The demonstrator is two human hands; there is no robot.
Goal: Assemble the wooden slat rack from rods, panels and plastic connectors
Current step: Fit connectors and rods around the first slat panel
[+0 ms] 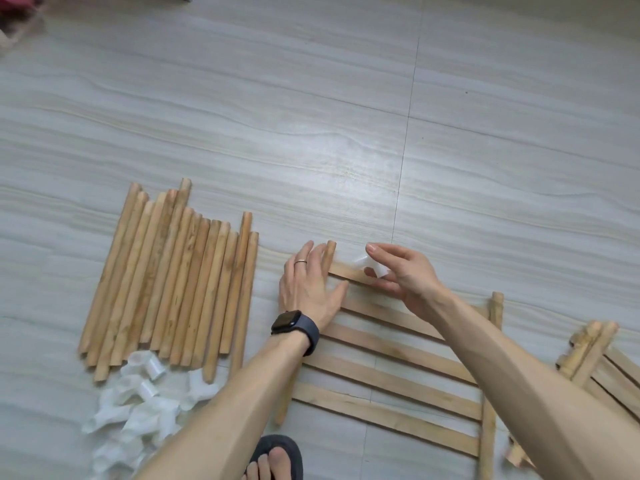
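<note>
A wooden slat panel (391, 372) lies flat on the floor in front of me, with round rods along its left and right sides. My left hand (308, 285) rests on its far left corner, fingers straight beside the rod end (330, 249). My right hand (401, 275) pinches a translucent white plastic connector (369, 266) just above the panel's top slat. Several loose wooden rods (173, 285) lie side by side on the floor to the left. A heap of white plastic connectors (138, 400) sits below them.
More slat panels (602, 362) are stacked at the right edge. My foot in a dark sandal (277, 459) stands at the bottom, just left of the panel. Pale wood-grain floor tiles stretch beyond, with some pink cloth (14, 5) in the top left corner.
</note>
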